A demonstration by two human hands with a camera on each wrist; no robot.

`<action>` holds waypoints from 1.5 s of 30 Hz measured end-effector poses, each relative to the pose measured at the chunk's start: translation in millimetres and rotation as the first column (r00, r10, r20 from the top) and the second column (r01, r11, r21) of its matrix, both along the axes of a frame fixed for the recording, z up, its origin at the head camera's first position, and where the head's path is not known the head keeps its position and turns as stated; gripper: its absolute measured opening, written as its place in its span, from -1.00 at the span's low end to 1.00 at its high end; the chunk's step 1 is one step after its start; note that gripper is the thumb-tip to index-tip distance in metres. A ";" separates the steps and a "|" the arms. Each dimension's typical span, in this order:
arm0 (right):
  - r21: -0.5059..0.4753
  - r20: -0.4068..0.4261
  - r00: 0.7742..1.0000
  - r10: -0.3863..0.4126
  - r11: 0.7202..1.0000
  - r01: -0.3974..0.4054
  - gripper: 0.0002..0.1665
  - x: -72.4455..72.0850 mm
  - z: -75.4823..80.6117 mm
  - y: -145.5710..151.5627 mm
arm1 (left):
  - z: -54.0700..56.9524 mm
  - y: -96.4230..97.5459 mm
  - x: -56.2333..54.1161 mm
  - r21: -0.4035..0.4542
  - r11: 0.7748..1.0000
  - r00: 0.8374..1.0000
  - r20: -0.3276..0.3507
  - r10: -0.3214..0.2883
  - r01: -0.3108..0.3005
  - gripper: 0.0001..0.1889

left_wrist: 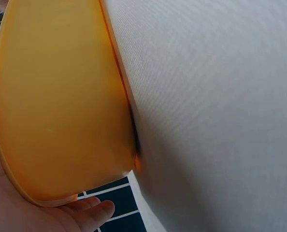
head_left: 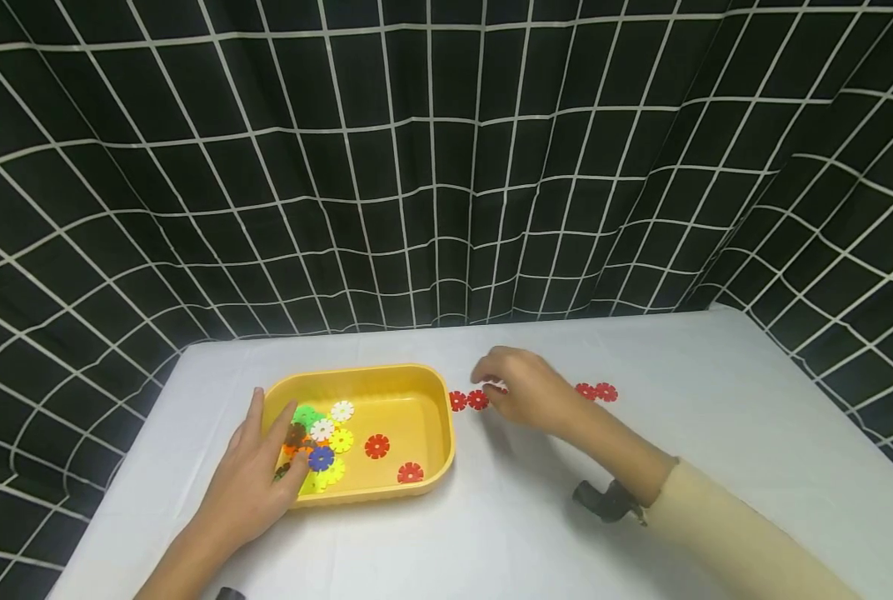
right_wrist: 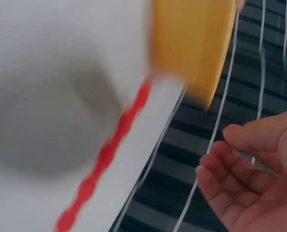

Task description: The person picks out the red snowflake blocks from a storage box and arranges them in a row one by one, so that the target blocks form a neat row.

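Observation:
A yellow tray [head_left: 416, 385] holds a heap of mixed-colour plastic snowflake discs at its left end, among them a blue disc [head_left: 321, 458]. Two loose red discs, one of them a red disc [head_left: 376, 447], lie apart toward the tray's right. My left hand [head_left: 255, 483] rests spread over the tray's left end, its palm against the outer wall. To the right of the tray, a row of red discs [head_left: 477, 400] runs along the white table. Above this row hovers my right hand [head_left: 525, 387], fingers loosely bent with nothing between them; it hides the row's middle.
The white-covered table [head_left: 716, 400] stretches to the right and toward the front. A black curtain with white grid lines [head_left: 454, 167] hangs behind and at both sides. A black device [head_left: 604, 500] sits under the right wrist.

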State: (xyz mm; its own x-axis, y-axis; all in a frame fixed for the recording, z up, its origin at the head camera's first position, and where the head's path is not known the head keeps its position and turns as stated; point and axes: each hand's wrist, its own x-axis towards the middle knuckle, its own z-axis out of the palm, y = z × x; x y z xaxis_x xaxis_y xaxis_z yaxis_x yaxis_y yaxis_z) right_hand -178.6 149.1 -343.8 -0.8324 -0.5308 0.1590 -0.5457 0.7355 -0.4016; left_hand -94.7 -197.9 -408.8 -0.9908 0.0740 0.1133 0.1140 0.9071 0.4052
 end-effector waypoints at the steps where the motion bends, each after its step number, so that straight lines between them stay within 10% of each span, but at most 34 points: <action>1: -0.010 -0.020 0.998 0.060 0.998 -0.060 -0.77 5.1 1.2 -11.7 | 0.1 0.2 -0.1 0.001 1.000 1.000 0.002 -0.001 0.001 -0.24; 5: 0.022 -0.027 0.955 0.294 0.956 -0.294 -0.77 19.1 -2.0 -50.7 | 0.0 0.7 -0.3 0.000 1.000 1.000 0.012 0.001 -0.001 -0.24; 8: 0.118 0.117 0.914 0.389 0.908 -0.402 -0.66 21.6 -8.0 -71.6 | -0.6 0.6 -0.4 0.000 1.000 1.000 0.003 -0.003 0.003 -0.24; 12: 0.258 0.296 0.886 0.357 0.863 -0.434 -0.40 16.5 -16.0 -87.8 | -1.1 0.4 -0.4 0.007 1.000 1.000 -0.016 -0.016 0.016 -0.25; 17: 0.357 0.298 0.897 0.327 0.833 -0.422 -0.33 10.5 -26.1 -100.0 | 0.0 0.8 -0.2 0.002 1.000 1.000 -0.011 -0.013 0.013 -0.25; 31: 0.254 0.203 0.925 0.322 0.895 -0.368 -0.76 2.4 -43.5 -110.0 | -1.4 -1.5 1.2 0.004 1.000 1.000 -0.019 -0.009 0.009 -0.24; 45: 0.263 0.218 0.938 0.269 0.909 -0.322 -0.70 3.7 -46.3 -111.3 | -1.6 -1.6 0.9 0.009 1.000 1.000 -0.023 -0.011 0.011 -0.24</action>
State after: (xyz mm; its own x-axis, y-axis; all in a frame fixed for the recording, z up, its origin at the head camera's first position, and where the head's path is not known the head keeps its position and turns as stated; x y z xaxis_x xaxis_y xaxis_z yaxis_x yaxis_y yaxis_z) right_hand -174.9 37.8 -390.0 -0.6303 -0.7572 -0.1717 -0.6976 0.6493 -0.3029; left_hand -93.9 -199.6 -410.3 -0.9871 0.0834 0.1364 0.1330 0.9022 0.4103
